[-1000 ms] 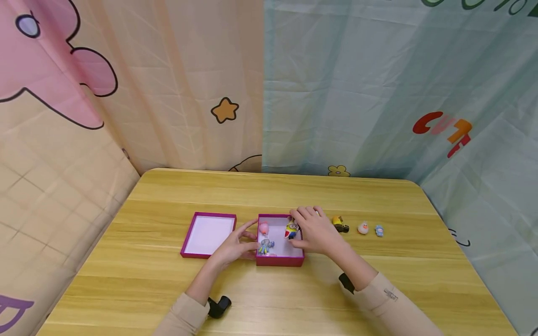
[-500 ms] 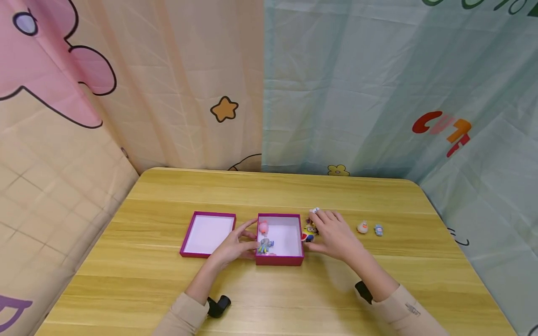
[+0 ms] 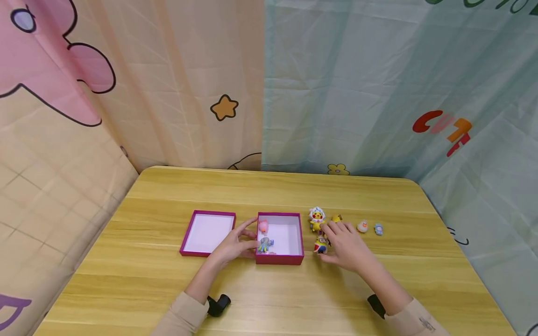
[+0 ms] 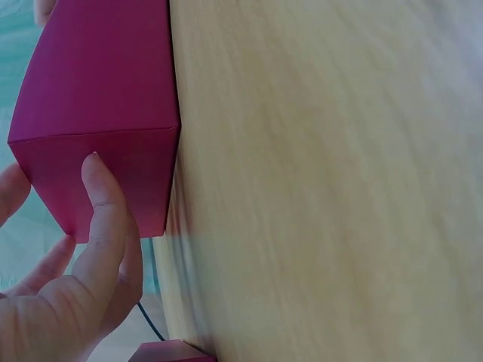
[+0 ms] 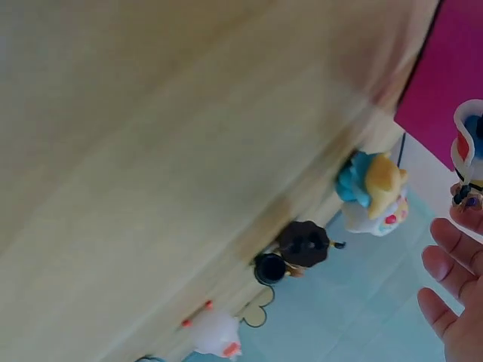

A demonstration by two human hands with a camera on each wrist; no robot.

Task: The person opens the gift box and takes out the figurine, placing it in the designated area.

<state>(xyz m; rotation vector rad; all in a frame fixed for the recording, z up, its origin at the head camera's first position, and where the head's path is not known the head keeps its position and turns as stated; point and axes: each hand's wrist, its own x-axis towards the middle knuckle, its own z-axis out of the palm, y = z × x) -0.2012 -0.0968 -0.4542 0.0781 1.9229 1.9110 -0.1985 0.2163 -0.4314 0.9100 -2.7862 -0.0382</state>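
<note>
My left hand (image 3: 234,245) rests against the left side of a magenta box (image 3: 279,261) with a white inside. In the left wrist view the thumb (image 4: 104,188) lies on the box wall, with other fingers at its edges. A pink figurine (image 3: 263,227) and a grey-blue figurine (image 3: 265,245) lie along the left inside of the box. To the right of the box, my right hand (image 3: 346,247) pinches a Minion figurine (image 3: 321,244) in red, white and blue. In the right wrist view the Minion figurine (image 5: 469,147) is at the fingertips.
A magenta-rimmed lid (image 3: 184,234) lies left of the box. Behind the right hand stand a Pikachu figurine (image 3: 316,217) in a white hood and a partly hidden yellow figurine (image 3: 336,218). Farther right are a white figurine (image 3: 362,227) and a small blue one (image 3: 378,229).
My right hand has carried the Minion figurine out of the box, over its right wall and farther right. The hooded Pikachu figurine has come into view. My left hand has stayed still.
</note>
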